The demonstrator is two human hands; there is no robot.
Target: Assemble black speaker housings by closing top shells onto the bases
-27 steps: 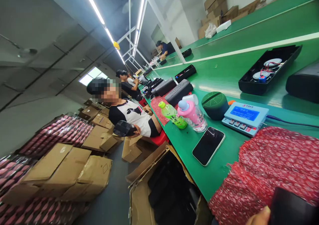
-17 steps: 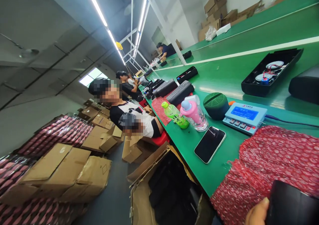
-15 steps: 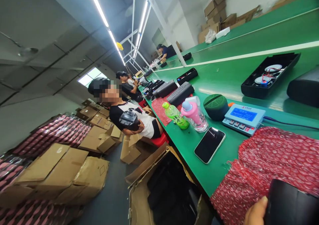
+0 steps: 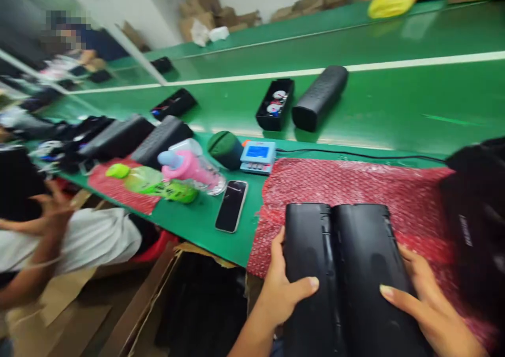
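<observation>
Two long black plastic speaker shells lie side by side before me, long edges close together. My left hand [image 4: 286,288] grips the left speaker shell [image 4: 307,251], thumb on top and fingers round its outer side. The right speaker shell [image 4: 366,251] is held the same way by my right hand [image 4: 430,299]. Beneath and beyond them spreads red bubble wrap [image 4: 335,183]. Whether the shells rest on it is hidden. Just past the wrap is a blue tester with a lit screen [image 4: 258,157], its cable running right. A phone [image 4: 232,207] lies left of the wrap.
A green round speaker [image 4: 224,149], a pink-topped bottle [image 4: 191,170] and a green bottle [image 4: 158,183] stand close together. Farther back are an opened speaker housing [image 4: 275,104] and a black speaker [image 4: 321,99]. A cardboard box [image 4: 158,294] sits below the table edge; a co-worker's arm [image 4: 43,236] is at left.
My view has swung right and levelled toward the bench. Earlier one hand showed at the lower right beside a black shell; now both hands hold two shells side by side.
</observation>
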